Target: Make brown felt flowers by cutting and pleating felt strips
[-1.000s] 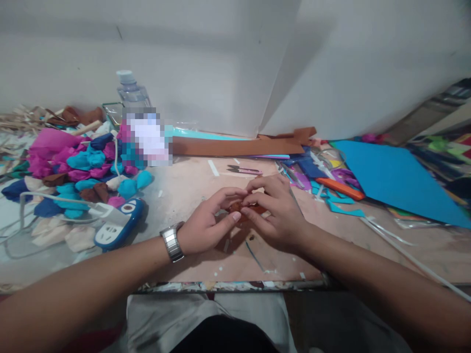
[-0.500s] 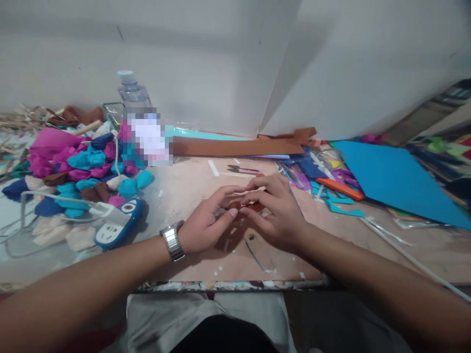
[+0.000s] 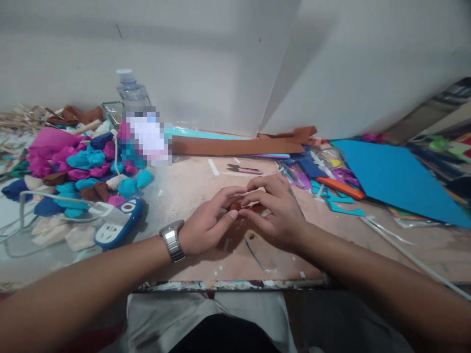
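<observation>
Between my fingertips is a small piece of brown crepe paper (image 3: 257, 208), bunched at its left end and mostly covered by my fingers. My left hand (image 3: 209, 220), with a metal watch (image 3: 172, 241) on its wrist, pinches the bunched end between thumb and fingers. From the other side my right hand (image 3: 274, 211) curls in, its thumb and fingertips closed on the same paper. The two hands' fingertips touch or nearly touch. Just beyond them lie small thread snips (image 3: 245, 169) with a pink handle. A long brown paper strip (image 3: 235, 146) stretches along the back.
Pink, blue and brown paper bundles (image 3: 88, 162) pile up at left, beside a blue-and-white power strip (image 3: 119, 223) with a plug in it. A bottle (image 3: 132, 90) stands behind. At right are an orange cutter (image 3: 340, 188), blue scraps and a blue sheet (image 3: 401, 176).
Both hands hold nearly the same place and grip on the brown crepe paper. Only slight finger movement shows, and the view has shifted a little.
</observation>
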`<state>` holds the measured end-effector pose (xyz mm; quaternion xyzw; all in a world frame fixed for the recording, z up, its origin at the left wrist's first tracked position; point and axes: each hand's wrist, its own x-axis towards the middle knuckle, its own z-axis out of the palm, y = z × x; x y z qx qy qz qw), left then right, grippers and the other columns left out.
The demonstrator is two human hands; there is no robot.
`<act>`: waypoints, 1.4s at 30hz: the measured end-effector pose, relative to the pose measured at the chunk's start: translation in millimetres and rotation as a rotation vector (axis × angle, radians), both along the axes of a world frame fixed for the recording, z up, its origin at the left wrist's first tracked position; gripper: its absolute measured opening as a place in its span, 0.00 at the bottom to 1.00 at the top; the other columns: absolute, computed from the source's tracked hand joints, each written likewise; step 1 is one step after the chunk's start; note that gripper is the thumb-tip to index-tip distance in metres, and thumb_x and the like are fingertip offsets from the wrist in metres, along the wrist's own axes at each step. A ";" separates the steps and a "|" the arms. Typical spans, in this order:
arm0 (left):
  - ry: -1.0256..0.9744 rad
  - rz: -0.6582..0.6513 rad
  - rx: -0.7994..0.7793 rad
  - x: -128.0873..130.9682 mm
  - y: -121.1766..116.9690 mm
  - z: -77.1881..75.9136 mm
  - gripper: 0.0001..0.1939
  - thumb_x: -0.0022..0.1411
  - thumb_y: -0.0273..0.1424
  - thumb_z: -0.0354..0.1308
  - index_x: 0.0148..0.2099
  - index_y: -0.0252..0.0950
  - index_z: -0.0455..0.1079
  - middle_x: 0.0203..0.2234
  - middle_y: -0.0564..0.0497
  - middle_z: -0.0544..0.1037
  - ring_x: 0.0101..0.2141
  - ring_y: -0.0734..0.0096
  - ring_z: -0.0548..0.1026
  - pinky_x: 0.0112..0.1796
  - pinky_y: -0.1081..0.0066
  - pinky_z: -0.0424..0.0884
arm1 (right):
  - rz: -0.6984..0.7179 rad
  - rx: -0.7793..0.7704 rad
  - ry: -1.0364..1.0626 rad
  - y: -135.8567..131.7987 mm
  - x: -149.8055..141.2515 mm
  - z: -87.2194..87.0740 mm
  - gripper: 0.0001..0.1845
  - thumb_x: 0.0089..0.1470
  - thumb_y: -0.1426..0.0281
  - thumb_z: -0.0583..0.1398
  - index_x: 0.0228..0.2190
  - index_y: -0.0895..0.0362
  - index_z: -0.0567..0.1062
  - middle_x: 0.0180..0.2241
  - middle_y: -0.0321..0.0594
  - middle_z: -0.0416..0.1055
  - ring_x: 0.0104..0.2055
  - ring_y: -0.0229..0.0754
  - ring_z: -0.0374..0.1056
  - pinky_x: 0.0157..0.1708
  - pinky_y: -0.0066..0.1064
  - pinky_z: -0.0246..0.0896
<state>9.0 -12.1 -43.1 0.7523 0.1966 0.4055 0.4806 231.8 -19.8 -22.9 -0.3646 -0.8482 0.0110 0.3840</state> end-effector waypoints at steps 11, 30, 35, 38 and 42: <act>-0.051 -0.063 -0.059 -0.5 0.1 0.9 0.22 0.78 0.32 0.49 0.71 0.44 0.59 0.66 0.42 0.71 0.65 0.55 0.71 0.65 0.51 0.67 | 0.028 -0.007 0.005 -2.3 0.9 1.0 0.02 0.64 0.69 0.65 0.40 0.51 0.78 0.48 0.42 0.73 0.53 0.50 0.68 0.60 0.51 0.53; -0.084 -0.069 -0.151 1.5 -7.2 5.6 0.27 0.78 0.34 0.48 0.75 0.46 0.52 0.71 0.42 0.63 0.67 0.53 0.67 0.66 0.51 0.66 | 0.126 -0.029 -0.041 -1.5 -0.5 0.8 0.13 0.69 0.66 0.62 0.53 0.46 0.78 0.48 0.42 0.72 0.52 0.48 0.69 0.56 0.49 0.58; -0.078 -0.099 -0.174 1.7 -7.5 7.0 0.27 0.79 0.34 0.48 0.75 0.47 0.51 0.71 0.42 0.62 0.69 0.53 0.66 0.67 0.51 0.65 | 0.143 -0.029 -0.055 -2.6 -1.8 2.7 0.11 0.70 0.67 0.59 0.51 0.48 0.78 0.48 0.43 0.73 0.54 0.49 0.70 0.57 0.50 0.56; -0.070 -0.149 -0.218 2.2 -7.2 5.9 0.31 0.77 0.33 0.52 0.76 0.46 0.46 0.64 0.39 0.70 0.61 0.55 0.74 0.60 0.53 0.73 | 0.143 -0.065 -0.058 -3.4 -2.3 2.4 0.10 0.71 0.68 0.57 0.50 0.50 0.76 0.50 0.44 0.74 0.55 0.50 0.70 0.59 0.52 0.54; -0.009 -0.093 -0.165 3.6 -5.8 0.1 0.37 0.71 0.27 0.58 0.75 0.44 0.46 0.57 0.39 0.74 0.52 0.59 0.78 0.50 0.60 0.76 | 0.114 -0.086 -0.036 -2.3 -1.5 1.6 0.09 0.70 0.69 0.57 0.49 0.50 0.74 0.51 0.45 0.74 0.55 0.51 0.70 0.59 0.52 0.54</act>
